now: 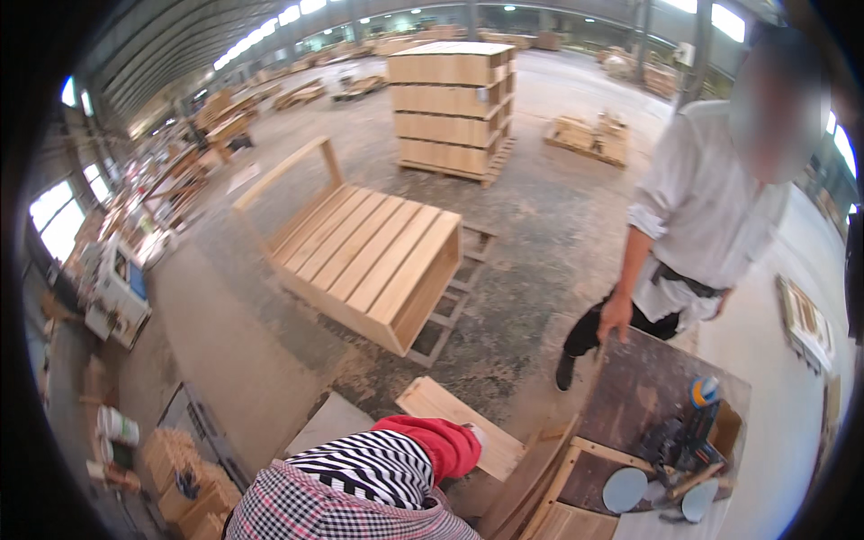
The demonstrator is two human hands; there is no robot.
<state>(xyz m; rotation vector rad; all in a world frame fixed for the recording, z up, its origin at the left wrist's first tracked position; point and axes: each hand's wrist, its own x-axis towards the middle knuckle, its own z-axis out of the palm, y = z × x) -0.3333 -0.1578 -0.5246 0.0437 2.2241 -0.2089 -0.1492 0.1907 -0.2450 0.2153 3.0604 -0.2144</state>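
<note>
My left arm, in a checked garment with a black-and-white striped sleeve and a red cuff, reaches from the bottom edge toward the middle. Only a small pale bit of my left hand [478, 435] shows beyond the cuff, over a light wooden board [495, 447]. Its fingers are mostly hidden, so I cannot tell whether it grips the board. My right hand is out of view. Beside the board, to the right, lie long brownish wooden pieces [526, 486] and a light wooden frame [551, 477] on a dark worktable [621, 396].
A co-worker's hand [616, 315] rests by the table's far edge. Power tools [688, 441], a tape roll [705, 391] and round discs [625, 490] lie on that table. Beyond stand a slatted wooden piece [369, 243] on a pallet and stacked wooden boxes [450, 108]. Wood blocks [175, 463] fill the lower left.
</note>
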